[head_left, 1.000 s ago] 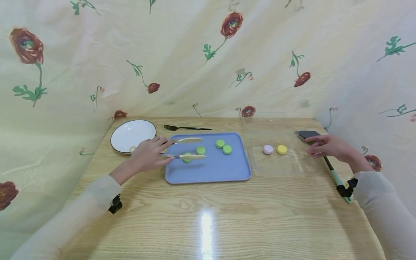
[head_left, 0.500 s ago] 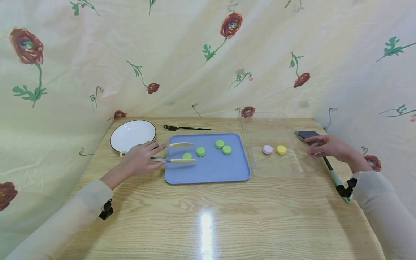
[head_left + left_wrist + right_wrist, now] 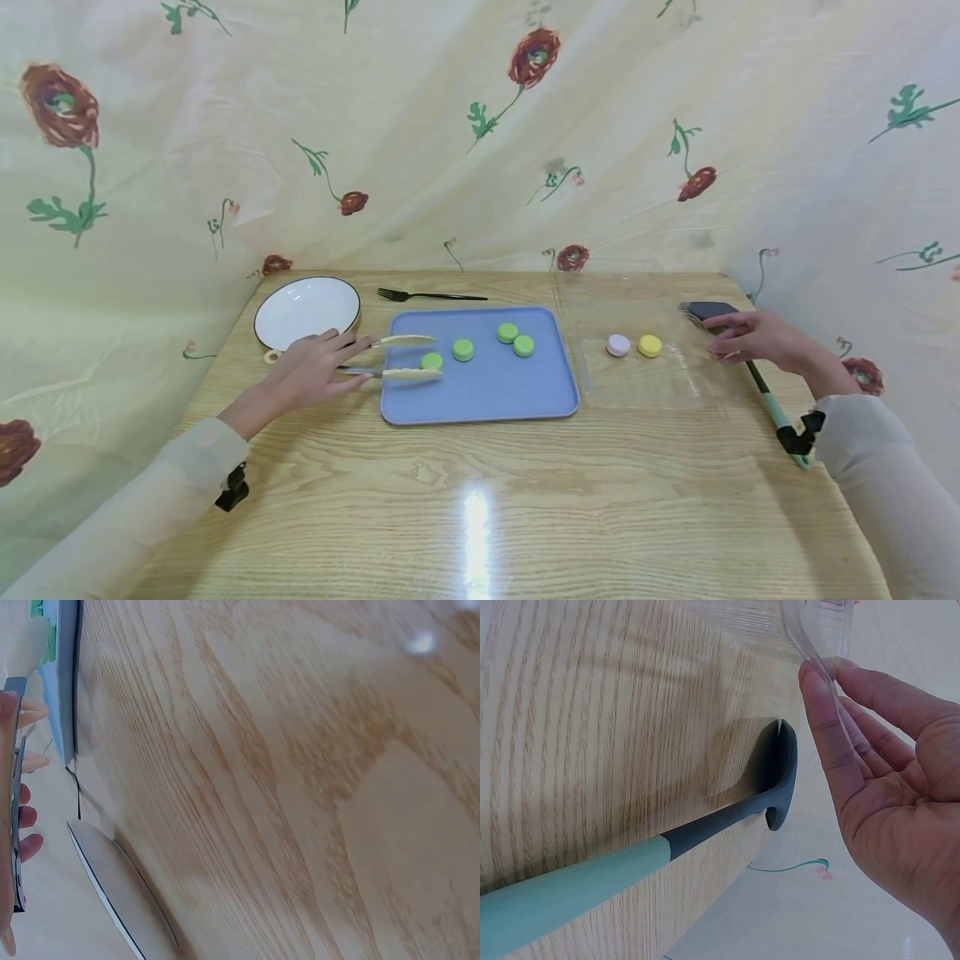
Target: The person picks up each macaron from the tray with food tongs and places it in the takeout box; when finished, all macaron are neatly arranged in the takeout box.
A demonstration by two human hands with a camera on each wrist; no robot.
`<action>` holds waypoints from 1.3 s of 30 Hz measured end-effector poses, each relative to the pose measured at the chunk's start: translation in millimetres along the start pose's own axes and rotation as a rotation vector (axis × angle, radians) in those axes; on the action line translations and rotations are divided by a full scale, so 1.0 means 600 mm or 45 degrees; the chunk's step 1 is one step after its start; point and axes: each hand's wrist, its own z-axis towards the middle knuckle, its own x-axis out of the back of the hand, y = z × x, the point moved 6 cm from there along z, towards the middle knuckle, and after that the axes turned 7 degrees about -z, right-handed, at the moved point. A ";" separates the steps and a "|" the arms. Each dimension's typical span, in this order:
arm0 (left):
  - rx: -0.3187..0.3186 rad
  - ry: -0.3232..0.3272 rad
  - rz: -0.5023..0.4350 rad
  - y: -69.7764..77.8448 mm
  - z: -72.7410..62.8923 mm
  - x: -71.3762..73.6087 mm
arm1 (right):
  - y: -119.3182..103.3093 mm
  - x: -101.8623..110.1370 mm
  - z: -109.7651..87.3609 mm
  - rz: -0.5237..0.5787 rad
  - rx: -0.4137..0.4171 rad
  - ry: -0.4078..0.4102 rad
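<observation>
My left hand (image 3: 311, 371) grips a pair of tongs (image 3: 408, 375) with cream tips and metal arms. The tips are spread apart over the left part of a blue tray (image 3: 480, 400), near a green macaron (image 3: 431, 361). Several green macarons lie on this tray, another green macaron (image 3: 462, 350) just to the right. At the right, my right hand (image 3: 765, 342) pinches the rim of a clear plastic box (image 3: 821, 667) between thumb and fingers. Inside the box sit a lilac macaron (image 3: 618, 345) and a yellow macaron (image 3: 649, 346).
A white dish (image 3: 307, 312) with a dark rim stands behind my left hand. Beyond the tray lies a black fork (image 3: 431, 295). A spatula (image 3: 712, 821) with a mint handle lies under my right hand. A flowered cloth (image 3: 420, 125) hangs behind the table.
My left hand has drawn the tongs leftward and slightly toward me, so the tips are farther from the middle of the tray. My right hand and the macarons stay put.
</observation>
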 end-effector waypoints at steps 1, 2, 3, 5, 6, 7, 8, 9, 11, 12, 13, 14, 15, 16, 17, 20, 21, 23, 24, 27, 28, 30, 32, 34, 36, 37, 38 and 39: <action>0.002 -0.004 -0.002 -0.001 -0.001 0.000 | 0.001 0.000 0.000 0.002 -0.001 -0.001; 0.006 -0.010 -0.003 -0.002 -0.002 0.000 | 0.001 0.001 0.001 0.004 -0.003 -0.001; 0.009 -0.016 -0.005 -0.003 -0.002 0.000 | 0.001 0.001 0.001 0.005 -0.004 -0.001; 0.011 -0.022 -0.006 -0.004 -0.002 0.001 | 0.002 0.002 0.001 0.008 -0.005 -0.001; 0.010 -0.024 -0.005 -0.004 -0.002 0.002 | 0.001 0.002 0.001 0.011 -0.005 0.000; 0.008 -0.025 -0.004 -0.004 -0.002 0.002 | 0.001 0.002 0.000 0.012 -0.004 0.001; 0.007 -0.027 -0.003 -0.004 -0.001 0.003 | 0.000 0.003 0.000 0.013 -0.004 0.001; 0.004 -0.027 -0.001 -0.003 -0.001 0.004 | -0.001 0.003 -0.001 0.013 0.000 0.001; 0.001 -0.036 0.001 -0.001 -0.001 0.004 | -0.001 0.003 -0.002 0.014 0.002 0.000; 0.002 -0.042 -0.001 0.000 -0.001 0.004 | -0.002 0.003 -0.003 0.011 0.003 -0.001; 0.003 -0.047 -0.004 0.001 -0.002 0.004 | -0.002 0.002 -0.004 0.009 0.006 -0.003; 0.006 -0.053 -0.008 0.002 -0.002 0.004 | -0.003 0.001 -0.005 0.006 0.009 -0.005; 0.006 -0.055 -0.012 0.003 -0.003 0.004 | -0.002 0.001 -0.006 0.004 0.008 -0.004; 0.008 -0.056 -0.018 0.003 -0.004 0.003 | -0.003 0.000 -0.006 0.003 0.009 -0.006; 0.008 -0.054 -0.021 0.004 -0.004 0.002 | -0.003 -0.001 -0.007 0.002 0.013 -0.008; 0.001 -0.043 -0.016 0.005 -0.005 0.001 | -0.004 -0.004 -0.008 0.012 0.009 -0.007; 0.000 -0.043 -0.013 0.005 -0.005 0.001 | -0.004 -0.004 -0.008 0.017 0.006 -0.007; 0.001 -0.051 -0.002 0.006 -0.005 0.000 | -0.003 -0.005 -0.007 0.025 0.004 -0.007; 0.003 -0.058 0.001 0.006 -0.005 0.000 | -0.003 -0.005 -0.007 0.029 0.003 -0.007; 0.017 -0.082 0.004 0.006 -0.004 0.000 | -0.003 -0.005 -0.007 0.035 0.001 -0.007; 0.021 -0.088 0.004 0.006 -0.003 0.000 | -0.003 -0.004 -0.006 0.036 0.000 -0.007; 0.026 -0.095 0.001 0.007 -0.003 0.000 | -0.003 -0.004 -0.006 0.040 0.000 -0.008; 0.028 -0.093 -0.003 0.007 -0.002 0.001 | -0.004 -0.003 -0.005 0.043 -0.001 -0.008; 0.021 -0.088 -0.001 0.007 -0.001 0.000 | -0.005 -0.003 -0.006 0.044 0.000 -0.010; 0.009 -0.082 0.005 0.008 -0.001 0.000 | -0.007 -0.002 -0.007 0.045 0.002 -0.012; 0.003 -0.079 0.009 0.008 0.000 -0.001 | -0.009 -0.001 -0.008 0.044 0.003 -0.013; -0.004 -0.078 0.016 0.008 0.001 -0.001 | -0.010 -0.001 -0.008 0.043 0.004 -0.013; -0.010 -0.077 0.022 0.008 0.001 -0.001 | -0.011 -0.001 -0.009 0.040 0.005 -0.014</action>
